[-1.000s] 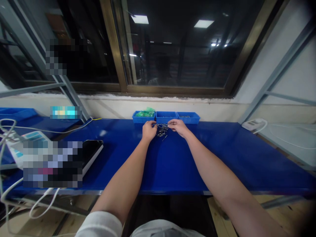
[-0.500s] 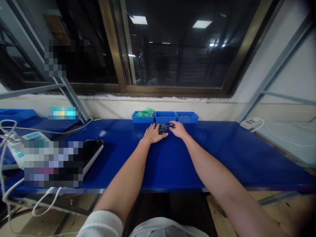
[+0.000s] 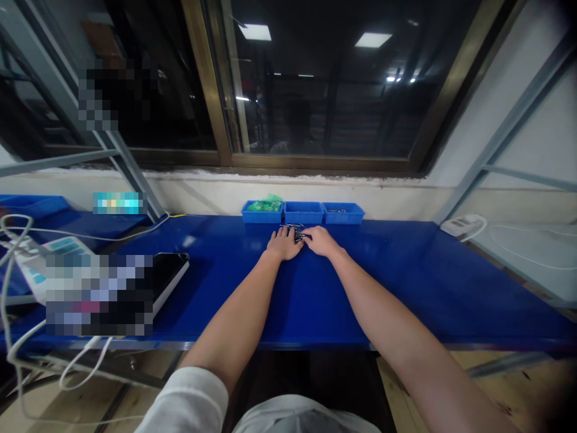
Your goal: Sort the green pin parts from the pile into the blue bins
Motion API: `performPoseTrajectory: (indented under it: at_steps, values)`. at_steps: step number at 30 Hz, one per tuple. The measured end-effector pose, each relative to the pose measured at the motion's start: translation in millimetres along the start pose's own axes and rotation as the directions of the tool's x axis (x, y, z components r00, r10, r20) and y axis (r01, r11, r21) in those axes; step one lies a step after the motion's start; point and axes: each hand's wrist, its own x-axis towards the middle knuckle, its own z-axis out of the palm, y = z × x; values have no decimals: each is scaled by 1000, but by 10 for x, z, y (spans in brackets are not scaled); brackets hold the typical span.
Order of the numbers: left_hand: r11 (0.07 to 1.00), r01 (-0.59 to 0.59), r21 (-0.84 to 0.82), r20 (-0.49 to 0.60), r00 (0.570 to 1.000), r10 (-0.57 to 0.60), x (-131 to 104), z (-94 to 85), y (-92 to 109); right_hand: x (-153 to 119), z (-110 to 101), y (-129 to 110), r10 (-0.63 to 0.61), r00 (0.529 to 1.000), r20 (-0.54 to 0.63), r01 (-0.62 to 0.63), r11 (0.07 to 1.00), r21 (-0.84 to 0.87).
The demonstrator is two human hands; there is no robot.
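Note:
A small pile of dark and shiny metal pieces (image 3: 296, 231) lies on the blue table (image 3: 315, 294), in front of three blue bins. My left hand (image 3: 283, 243) rests over the near left part of the pile, palm down with its fingers apart. From the right, my right hand (image 3: 319, 242) reaches into the pile with thumb and fingers pressed together; what they hold is too small to make out. The left bin (image 3: 249, 219) holds green packets, the middle bin (image 3: 303, 216) has small contents, and the right bin (image 3: 345, 217) holds small metal parts.
At the left lie a black-topped device (image 3: 174, 267), partly blurred out, and white cables (image 3: 27, 231). A white power strip (image 3: 462, 225) sits at the right back. Metal frame posts (image 3: 500, 132) rise on both sides before the window.
My right hand has moved left into the pile and its fingers have closed together. The left hand has shifted slightly right, and its thumb is now nearer the fingers.

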Motion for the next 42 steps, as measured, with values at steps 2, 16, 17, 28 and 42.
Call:
performPoseTrajectory:
  at_steps: [2, 16, 17, 28, 42]
  values:
    - [1000, -7, -1, -21, 1000, 7, 0, 1, -4, -2, -3, 4, 6, 999, -36, -6, 1000, 17]
    - [980, -180, 85, -99, 977, 188, 189, -12, -134, 8, 19, -10, 209, 975, -73, -211, 977, -22]
    - [978, -188, 88, -99, 976, 196, 202, -20, -142, 7, 15, -11, 210, 976, -57, -212, 977, -29]
    - [971, -211, 117, -27, 976, 215, 184, 3, -46, 36, 10, 4, 65, 998, -10, -65, 998, -25]
    - [965, -264, 15, -188, 947, 262, 84, 34, 68, -4, -41, 122, 8, 974, -228, 50, 968, 248]
